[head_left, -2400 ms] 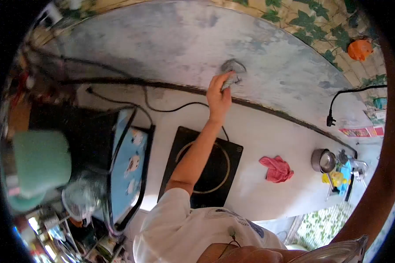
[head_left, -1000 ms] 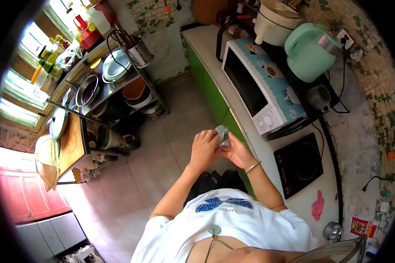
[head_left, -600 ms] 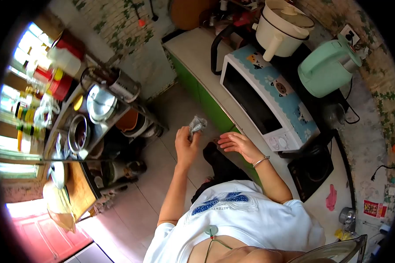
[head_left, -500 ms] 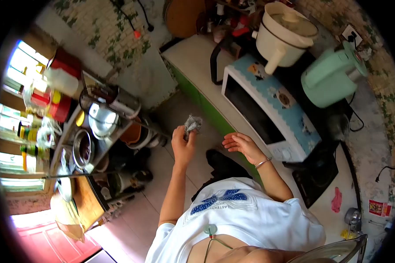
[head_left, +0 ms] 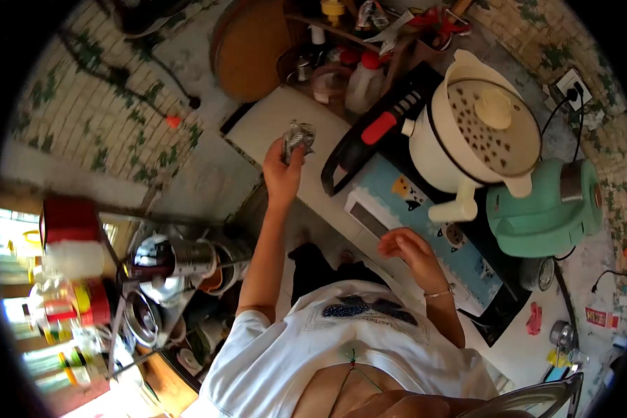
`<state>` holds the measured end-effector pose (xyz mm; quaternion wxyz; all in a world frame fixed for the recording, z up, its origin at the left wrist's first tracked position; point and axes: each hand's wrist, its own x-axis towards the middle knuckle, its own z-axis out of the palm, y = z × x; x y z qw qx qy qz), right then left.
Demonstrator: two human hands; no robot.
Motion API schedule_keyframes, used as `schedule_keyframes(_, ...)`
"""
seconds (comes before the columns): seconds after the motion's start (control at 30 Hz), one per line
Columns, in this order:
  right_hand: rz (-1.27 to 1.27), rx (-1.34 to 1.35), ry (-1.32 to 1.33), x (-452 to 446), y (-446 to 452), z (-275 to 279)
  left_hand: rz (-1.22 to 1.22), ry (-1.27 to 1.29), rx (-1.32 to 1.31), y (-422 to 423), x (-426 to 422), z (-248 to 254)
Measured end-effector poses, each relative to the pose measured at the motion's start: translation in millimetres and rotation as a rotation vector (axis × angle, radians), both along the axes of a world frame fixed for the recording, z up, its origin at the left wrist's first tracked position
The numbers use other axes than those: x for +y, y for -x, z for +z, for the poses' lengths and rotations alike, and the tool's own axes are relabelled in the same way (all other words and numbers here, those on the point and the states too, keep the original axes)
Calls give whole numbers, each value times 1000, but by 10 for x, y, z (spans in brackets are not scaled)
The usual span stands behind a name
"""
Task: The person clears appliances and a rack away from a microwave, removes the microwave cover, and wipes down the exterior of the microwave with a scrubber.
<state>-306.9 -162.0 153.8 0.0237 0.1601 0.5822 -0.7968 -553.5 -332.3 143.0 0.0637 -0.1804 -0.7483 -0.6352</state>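
Observation:
My left hand (head_left: 283,174) is closed around a crumpled grey patterned cloth (head_left: 298,143), held up over the white countertop (head_left: 254,136). My right hand (head_left: 409,256) holds nothing; its fingers are loosely bent and apart. It hovers beside the front edge of the microwave, which has a blue cover with cartoon animals (head_left: 425,209) over its top. On the microwave side stands a cream electric pot (head_left: 439,150) with a handle and a lid. Next to the pot is a mint-green kettle (head_left: 529,209).
A black appliance handle with a red part (head_left: 380,127) sticks out near the pot. Bottles and jars, one with a red cap (head_left: 366,83), stand at the back beside a round wooden board (head_left: 251,52). To the left is a metal rack with a steel bowl (head_left: 142,318).
The view has shifted toward the counter, and my left hand has moved with the cloth from above the floor to over the countertop. My right hand stays near the microwave.

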Motion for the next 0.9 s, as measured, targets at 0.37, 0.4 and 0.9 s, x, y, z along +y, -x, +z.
schedule_keyframes(0.37, -438, -62, -36, -457, 1091, -42, -632, 87, -133, 1479, 1291, -347)
schedule_keyframes(0.4, -484, -78, -42, -578, 1176, -185, -678, 81, -146, 1598, 1358, -431)
schedule_keyframes(0.9, -976, -72, 109, -1006, 2028, -215, -954, 335, -127, 2091, 1988, -864)
